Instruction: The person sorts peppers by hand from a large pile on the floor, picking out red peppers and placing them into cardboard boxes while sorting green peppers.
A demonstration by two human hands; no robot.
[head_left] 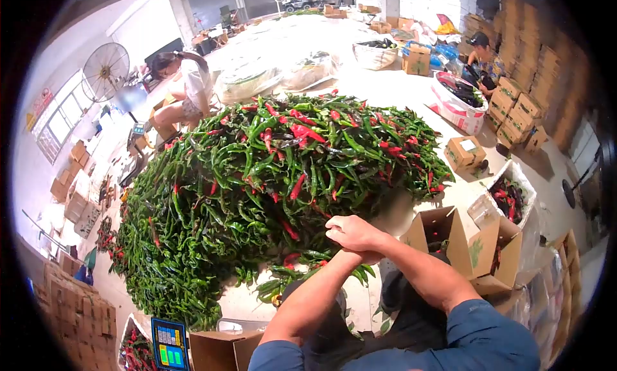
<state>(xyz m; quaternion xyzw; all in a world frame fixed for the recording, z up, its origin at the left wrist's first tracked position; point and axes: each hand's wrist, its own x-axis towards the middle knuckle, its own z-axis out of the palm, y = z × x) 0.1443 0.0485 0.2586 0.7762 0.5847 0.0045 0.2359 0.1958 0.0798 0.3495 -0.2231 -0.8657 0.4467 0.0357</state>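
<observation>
My forearms cross in front of the big pile of green and red chili peppers (pixel 302 159). My right hand (pixel 348 232) is over the near edge of the pile, its fingers curled in. I cannot make out whether anything is in them. Beneath the right wrist, my left hand (pixel 369 256) is mostly hidden, and its fingers do not show. A small group of loose peppers (pixel 283 282) lies on the floor just below and left of the hands.
Open cardboard boxes (pixel 443 233) stand at my right, beside a white sack of red peppers (pixel 511 194). A digital scale display (pixel 170 345) and another box (pixel 225 350) are at lower left. One person (pixel 186 82) sits beyond the pile, another (pixel 482 59) near eggplants (pixel 459 91).
</observation>
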